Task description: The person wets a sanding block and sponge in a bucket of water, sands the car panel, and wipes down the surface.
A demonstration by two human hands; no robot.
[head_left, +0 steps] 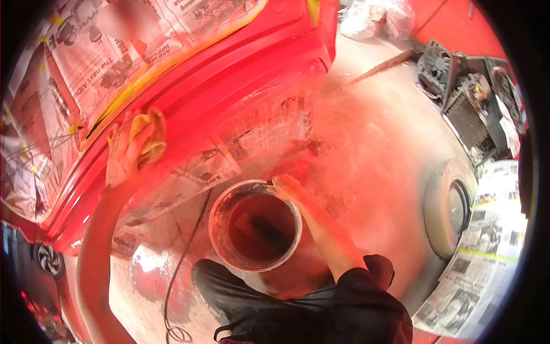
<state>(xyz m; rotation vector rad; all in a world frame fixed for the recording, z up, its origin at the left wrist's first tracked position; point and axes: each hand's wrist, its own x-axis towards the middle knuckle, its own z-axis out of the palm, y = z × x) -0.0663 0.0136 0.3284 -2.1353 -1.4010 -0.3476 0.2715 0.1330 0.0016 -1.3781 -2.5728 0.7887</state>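
Note:
My left hand [121,153] is on the red car body panel [197,97], its fingers bent over a crumpled yellow cloth [150,136] pressed against the paint. Between my legs on the floor stands a round bucket [215,229] holding dark reddish water [252,229]. At the bucket's far right rim my right hand [286,188] is closed, its fingers curled over the edge. A small dark piece shows by the fingertips; I cannot tell what it is.
Taped newspaper [109,63] covers the area above the panel, and more newspaper [260,135] hangs below it. A dark cable [186,252] runs along the floor left of the bucket. To the right are a wheel [450,209], a newspaper-covered part [472,275] and radiator parts [472,117].

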